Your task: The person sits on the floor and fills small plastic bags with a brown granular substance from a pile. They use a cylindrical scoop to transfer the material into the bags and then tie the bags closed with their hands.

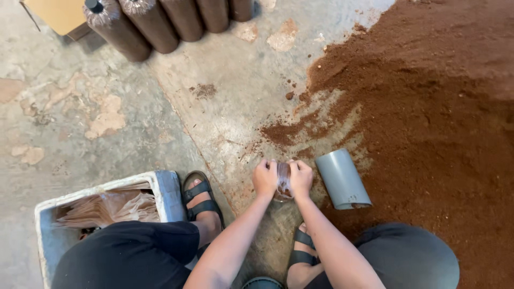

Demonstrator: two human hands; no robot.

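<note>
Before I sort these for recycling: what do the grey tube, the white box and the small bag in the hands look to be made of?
Grey tube: likely rigid plastic pipe, matte, smooth, cleanly cut end. White box: probably foam, with thick, chalky, scuffed walls. Small bag, held between left hand and right hand: thin clear plastic film, glossy and wrinkled, brown material showing through.

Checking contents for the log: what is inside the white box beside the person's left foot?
The white box holds a stack of thin, clear plastic bags, lying flat. Its near end is hidden behind the person's dark-clothed knee, so anything there or beneath the bags cannot be seen.
</note>
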